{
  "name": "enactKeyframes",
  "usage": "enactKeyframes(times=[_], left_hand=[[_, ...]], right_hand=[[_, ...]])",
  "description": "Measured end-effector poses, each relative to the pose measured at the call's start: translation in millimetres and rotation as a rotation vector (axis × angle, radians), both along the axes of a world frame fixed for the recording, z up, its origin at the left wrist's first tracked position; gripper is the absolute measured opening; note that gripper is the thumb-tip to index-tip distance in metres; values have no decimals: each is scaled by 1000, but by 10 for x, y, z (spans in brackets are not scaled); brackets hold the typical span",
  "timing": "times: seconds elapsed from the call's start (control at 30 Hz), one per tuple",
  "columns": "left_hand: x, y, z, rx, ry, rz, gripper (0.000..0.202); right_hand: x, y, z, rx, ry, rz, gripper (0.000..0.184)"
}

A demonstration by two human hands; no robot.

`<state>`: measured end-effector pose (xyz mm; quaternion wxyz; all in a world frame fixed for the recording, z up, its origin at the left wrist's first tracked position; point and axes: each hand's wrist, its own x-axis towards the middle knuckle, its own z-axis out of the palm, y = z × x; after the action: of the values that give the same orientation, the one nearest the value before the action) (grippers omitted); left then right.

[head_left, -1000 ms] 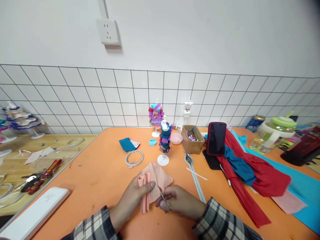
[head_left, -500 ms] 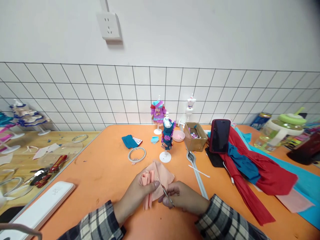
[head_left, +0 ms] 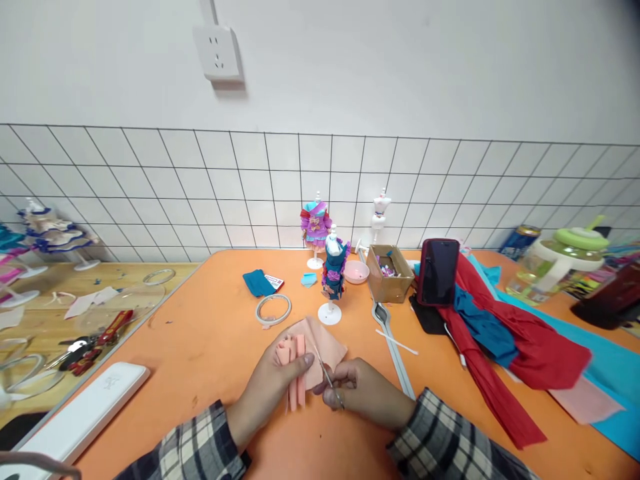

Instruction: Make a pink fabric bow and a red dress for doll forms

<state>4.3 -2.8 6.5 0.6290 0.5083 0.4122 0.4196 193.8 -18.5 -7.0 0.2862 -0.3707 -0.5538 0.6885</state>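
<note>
My left hand pinches a pleated strip of pink fabric above the orange table. A larger piece of the same pink cloth lies just behind it. My right hand is closed round small metal scissors, whose blades point up and left toward the pleats. Both forearms wear plaid sleeves. A small mannequin in a teal dress stands a short way behind the cloth.
Behind stand a purple-dressed mannequin, a bare white one, a pink bowl, a cardboard box and a propped phone. Red, teal and blue fabrics fill the right. A hoop and a white case lie left.
The view has shifted slightly. My hands stay together on the pink pleats, and the scissors have tilted a little closer to the fabric.
</note>
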Motion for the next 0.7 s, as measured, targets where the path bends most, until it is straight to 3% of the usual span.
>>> enactKeyframes(times=[0.17,0.4,0.57,0.7], left_hand=[[15,-12,55,-45,-43,-26,32],[21,-35,40,-14,22,-40,31],[-97,16,87,93,22,19,32],[-250,120,226,77,-1,-125,44]], right_hand=[[11,-17,100,21,31,103,45],[0,3,24,28,60,77,49],[50,19,106,8,13,37,51],[86,13,117,10,13,78,45]])
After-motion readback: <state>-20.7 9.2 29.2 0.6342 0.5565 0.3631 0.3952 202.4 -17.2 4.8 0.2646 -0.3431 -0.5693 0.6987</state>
